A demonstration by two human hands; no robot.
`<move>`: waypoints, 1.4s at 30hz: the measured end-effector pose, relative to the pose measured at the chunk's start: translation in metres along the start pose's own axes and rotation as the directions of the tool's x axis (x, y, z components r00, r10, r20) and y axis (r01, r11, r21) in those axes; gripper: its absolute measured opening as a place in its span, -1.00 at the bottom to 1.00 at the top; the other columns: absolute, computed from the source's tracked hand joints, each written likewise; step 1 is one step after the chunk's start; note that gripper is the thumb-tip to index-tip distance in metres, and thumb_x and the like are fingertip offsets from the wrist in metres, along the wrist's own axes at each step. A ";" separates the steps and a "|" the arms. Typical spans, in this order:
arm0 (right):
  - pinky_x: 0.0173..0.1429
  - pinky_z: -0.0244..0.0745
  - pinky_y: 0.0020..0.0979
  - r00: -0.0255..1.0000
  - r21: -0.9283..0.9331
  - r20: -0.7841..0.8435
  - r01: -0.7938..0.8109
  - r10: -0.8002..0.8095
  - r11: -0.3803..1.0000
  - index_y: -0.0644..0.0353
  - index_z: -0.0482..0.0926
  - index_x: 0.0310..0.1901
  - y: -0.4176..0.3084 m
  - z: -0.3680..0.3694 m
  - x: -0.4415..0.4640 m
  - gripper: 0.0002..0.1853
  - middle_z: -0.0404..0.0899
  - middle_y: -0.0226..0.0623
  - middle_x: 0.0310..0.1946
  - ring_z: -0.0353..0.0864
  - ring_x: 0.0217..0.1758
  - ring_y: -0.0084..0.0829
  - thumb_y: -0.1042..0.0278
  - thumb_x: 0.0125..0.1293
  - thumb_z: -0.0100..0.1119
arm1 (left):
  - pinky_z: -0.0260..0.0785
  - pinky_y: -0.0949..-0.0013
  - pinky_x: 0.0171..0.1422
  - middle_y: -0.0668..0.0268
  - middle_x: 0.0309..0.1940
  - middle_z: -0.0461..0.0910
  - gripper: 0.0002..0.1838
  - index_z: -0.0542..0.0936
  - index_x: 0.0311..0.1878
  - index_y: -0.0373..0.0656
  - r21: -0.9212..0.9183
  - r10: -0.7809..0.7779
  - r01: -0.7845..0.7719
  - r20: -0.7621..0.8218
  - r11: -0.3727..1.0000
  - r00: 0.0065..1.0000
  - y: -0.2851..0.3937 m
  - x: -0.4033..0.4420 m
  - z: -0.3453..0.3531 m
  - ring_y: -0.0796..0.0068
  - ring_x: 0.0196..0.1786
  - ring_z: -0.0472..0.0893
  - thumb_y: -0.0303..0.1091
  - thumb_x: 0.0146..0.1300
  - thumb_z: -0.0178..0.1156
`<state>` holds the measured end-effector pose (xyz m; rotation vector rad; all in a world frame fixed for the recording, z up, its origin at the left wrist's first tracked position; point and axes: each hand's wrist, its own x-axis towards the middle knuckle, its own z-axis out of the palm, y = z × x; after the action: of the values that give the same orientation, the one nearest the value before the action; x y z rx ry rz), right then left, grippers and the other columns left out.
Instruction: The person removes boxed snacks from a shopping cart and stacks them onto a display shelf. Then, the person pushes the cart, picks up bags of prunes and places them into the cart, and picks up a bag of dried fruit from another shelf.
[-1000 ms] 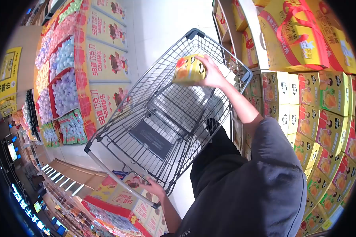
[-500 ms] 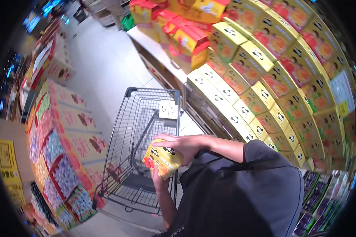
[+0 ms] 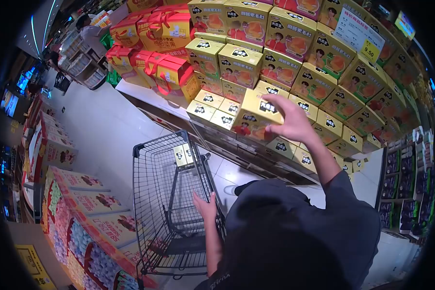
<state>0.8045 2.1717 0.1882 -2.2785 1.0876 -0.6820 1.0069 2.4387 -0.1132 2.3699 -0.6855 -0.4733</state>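
A yellow snack box (image 3: 257, 115) with a black label on top is gripped by my right hand (image 3: 295, 121), its fingers along the top and side. It is held close in front of the stacked yellow boxes (image 3: 319, 89) of the same kind. My left hand (image 3: 206, 207) is over the right side of the shopping cart (image 3: 154, 208), fingers spread and nothing in them. Inside the cart, toward its far end, two small yellow boxes (image 3: 183, 154) sit side by side.
Red and yellow gift cartons (image 3: 164, 72) with ribbon handles stand left of the stack. A price sign (image 3: 360, 34) hangs on the boxes. At left is a candy display (image 3: 77, 241) with pink cartons. Dark packages (image 3: 398, 193) fill a rack at right. Another person (image 3: 89, 36) stands far back.
Both hands were on the yellow box above the cart. My left hand has let go, and my right hand has carried the box up and right to the stack. The view has turned toward the shelf.
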 end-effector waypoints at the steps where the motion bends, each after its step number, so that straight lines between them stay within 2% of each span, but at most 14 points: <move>1: 0.21 0.44 -0.24 0.997 -0.079 -0.082 -0.007 0.000 0.997 -0.09 0.43 0.19 0.005 -0.015 0.003 -0.25 0.51 -0.30 0.14 0.52 0.16 -0.20 0.34 -0.18 0.43 | 0.09 0.12 0.44 -0.20 0.25 0.29 -0.18 0.05 0.42 -0.34 -0.003 0.006 -0.006 0.003 1.000 1.000 -0.014 -0.004 0.006 -0.07 0.33 0.32 -0.12 0.27 0.19; 3: 0.22 0.43 -0.22 0.983 -0.242 -0.181 -0.063 0.018 0.968 -0.12 0.40 0.21 0.012 -0.039 0.011 -0.25 0.50 -0.33 0.16 0.50 0.18 -0.19 0.29 -0.15 0.41 | 0.19 0.16 0.37 -0.21 0.18 0.40 -0.23 0.08 0.42 -0.34 -0.255 -0.118 0.197 0.296 0.947 0.948 -0.038 -0.012 0.016 -0.03 0.26 0.43 -0.15 0.29 0.17; 7: 0.25 0.41 -0.18 0.975 -0.356 -0.220 -0.071 -0.010 0.932 -0.15 0.35 0.25 0.041 -0.050 0.035 -0.24 0.47 -0.33 0.20 0.46 0.24 -0.20 0.22 -0.10 0.37 | 0.23 0.20 0.33 -0.15 0.19 0.43 -0.41 0.18 0.39 -0.31 -0.385 -0.097 0.204 0.280 0.900 0.955 -0.073 -0.010 0.042 0.02 0.23 0.47 -0.23 0.39 0.02; 16: 0.27 0.40 -0.19 0.969 -0.521 -0.187 0.044 -0.164 0.852 -0.11 0.34 0.29 0.070 -0.036 0.066 -0.28 0.40 -0.28 0.21 0.37 0.30 -0.19 0.26 0.02 0.34 | 0.22 0.20 0.34 -0.09 0.21 0.44 -0.44 0.22 0.40 -0.27 -0.329 -0.120 0.222 0.304 0.918 0.945 -0.065 -0.032 0.029 0.04 0.25 0.46 -0.22 0.42 -0.02; 18: 0.26 0.40 -0.19 0.961 -0.570 -0.184 0.065 -0.204 0.819 -0.11 0.35 0.29 0.080 -0.030 0.068 -0.30 0.40 -0.30 0.21 0.37 0.29 -0.20 0.24 0.04 0.35 | 0.41 0.28 0.11 -0.03 0.14 0.49 -0.44 0.29 0.36 -0.27 -0.136 0.011 0.014 0.178 0.991 0.984 -0.070 -0.040 0.030 0.24 0.07 0.54 -0.12 0.43 -0.01; 21: 0.21 0.41 -0.19 0.931 -0.680 -0.208 0.082 -0.299 0.728 -0.10 0.40 0.27 0.085 -0.026 0.069 -0.34 0.39 -0.32 0.20 0.39 0.27 -0.24 0.20 0.07 0.36 | 0.21 0.19 0.36 -0.10 0.21 0.43 -0.45 0.29 0.35 -0.29 -0.211 -0.148 0.231 0.346 0.950 0.926 -0.070 -0.052 0.026 0.00 0.28 0.42 -0.13 0.42 -0.05; 25: 0.09 0.37 -0.22 0.860 -0.762 -0.272 0.081 -0.432 0.642 -0.01 0.53 0.11 0.068 -0.014 0.060 -0.47 0.48 -0.32 0.08 0.46 0.16 -0.31 0.18 0.05 0.39 | 0.20 0.21 0.37 -0.10 0.21 0.44 -0.45 0.32 0.34 -0.30 -0.304 -0.214 0.330 0.356 0.894 0.910 -0.073 -0.074 0.024 0.02 0.30 0.41 -0.10 0.43 -0.08; 27: 0.05 0.38 -0.25 0.673 -0.626 -0.429 0.259 -0.603 0.735 0.07 0.60 -0.07 0.052 0.001 0.054 -0.64 0.55 -0.33 -0.05 0.52 0.06 -0.30 0.24 0.07 0.35 | 0.21 0.21 0.35 -0.09 0.21 0.44 -0.45 0.33 0.34 -0.27 -0.358 -0.114 0.233 0.322 0.904 0.940 -0.066 -0.085 0.019 0.01 0.29 0.42 -0.09 0.44 -0.10; 29: -0.13 0.43 -0.30 0.612 -0.421 -0.438 0.508 -0.658 0.752 0.18 0.61 -0.38 0.043 0.033 0.045 -0.90 0.63 -0.28 -0.35 0.60 -0.23 -0.25 0.37 0.08 0.26 | 0.24 0.18 0.33 -0.10 0.18 0.46 -0.48 0.36 0.32 -0.25 -0.337 -0.156 0.265 0.318 0.903 0.935 -0.060 -0.094 0.014 -0.03 0.26 0.44 -0.10 0.44 -0.10; 33: -0.28 0.48 -0.32 0.807 0.058 -0.132 0.586 -0.576 0.808 0.20 0.56 -0.50 0.023 0.142 0.007 -0.92 0.56 -0.26 -0.55 0.58 -0.43 -0.23 0.42 0.06 0.21 | 0.30 0.07 0.24 -0.07 0.12 0.50 -0.49 0.38 0.30 -0.19 -0.373 -0.064 0.168 0.275 0.912 0.959 -0.078 -0.118 0.033 -0.09 0.19 0.47 -0.08 0.43 -0.07; 35: -0.24 0.50 -0.26 0.798 0.114 0.103 0.584 -0.594 0.804 0.19 0.58 -0.44 0.017 0.193 -0.006 -0.88 0.59 -0.28 -0.47 0.60 -0.33 -0.22 0.33 0.10 0.18 | 0.33 0.07 0.21 -0.06 0.08 0.54 -0.49 0.41 0.29 -0.17 -0.215 -0.195 0.280 0.348 0.936 0.917 -0.042 -0.122 0.005 -0.10 0.16 0.50 -0.06 0.42 -0.06; 37: -0.13 0.53 -0.19 0.766 0.088 0.498 0.423 -0.407 0.902 0.16 0.62 -0.28 0.005 0.237 -0.010 -0.78 0.63 -0.26 -0.32 0.62 -0.16 -0.19 0.22 0.11 0.18 | 0.36 0.08 0.17 -0.06 0.03 0.56 -0.49 0.43 0.28 -0.12 -0.117 -0.244 0.297 0.334 0.948 0.910 -0.048 -0.129 0.014 -0.08 0.11 0.54 -0.03 0.40 -0.04; 40: 0.15 0.48 -0.17 0.581 -0.088 0.801 0.354 -0.145 0.931 0.13 0.57 0.01 0.004 0.306 -0.005 -0.53 0.62 -0.14 -0.08 0.57 0.09 -0.14 0.10 0.05 0.24 | 0.41 0.11 0.09 -0.02 -0.04 0.61 -0.50 0.49 0.23 -0.10 -0.167 -0.228 0.303 0.357 0.938 0.906 -0.045 -0.136 0.013 -0.02 -0.01 0.60 0.00 0.36 0.01; 42: 0.14 0.49 -0.17 0.557 -0.197 0.831 0.296 -0.001 0.935 0.19 0.58 -0.02 0.008 0.347 -0.002 -0.52 0.61 -0.14 -0.02 0.57 0.10 -0.15 0.09 0.05 0.27 | 0.43 0.14 0.02 -0.01 -0.12 0.63 -0.54 0.52 0.18 -0.11 -0.166 -0.217 0.272 0.291 0.948 0.932 -0.050 -0.144 0.021 0.01 -0.07 0.63 -0.04 0.35 0.05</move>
<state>1.0186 2.2508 -0.0731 -2.5030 0.5322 0.5763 0.8994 2.5456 -0.1376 2.2242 -0.4306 -0.9441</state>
